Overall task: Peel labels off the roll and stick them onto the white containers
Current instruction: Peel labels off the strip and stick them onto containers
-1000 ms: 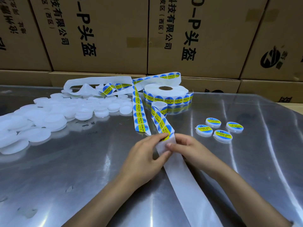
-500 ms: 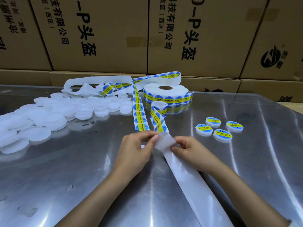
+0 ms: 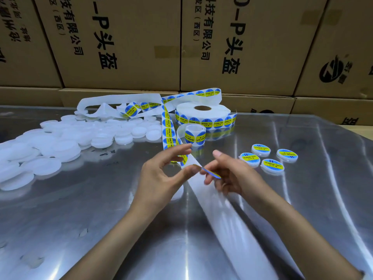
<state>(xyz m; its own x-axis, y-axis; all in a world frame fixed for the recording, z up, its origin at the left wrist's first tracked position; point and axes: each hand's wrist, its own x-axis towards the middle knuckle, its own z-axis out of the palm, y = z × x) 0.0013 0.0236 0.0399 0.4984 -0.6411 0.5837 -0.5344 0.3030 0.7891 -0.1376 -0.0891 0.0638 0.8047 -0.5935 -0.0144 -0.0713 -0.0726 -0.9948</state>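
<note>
Label (image 3: 211, 172) off the liner, pinched edge-on in my right hand (image 3: 232, 174). Left hand (image 3: 161, 178) loosely curled, empty. Unlabelled white containers (image 3: 66, 144) lie far left on the desk (image 3: 101, 219); left hand's nearer.

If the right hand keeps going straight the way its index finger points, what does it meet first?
Probably the small curled loop of blue-and-yellow label strip, up and left of the right hand; the big white label roll sits behind. Depth is unclear, so the finger might pass above it.

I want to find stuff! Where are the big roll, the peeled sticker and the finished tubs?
Roll (image 3: 202, 113): head view, white top face.
Sticker (image 3: 211, 173): head view, blue edge.
Finished tubs (image 3: 272, 165): head view, nearest tub's label.
</note>
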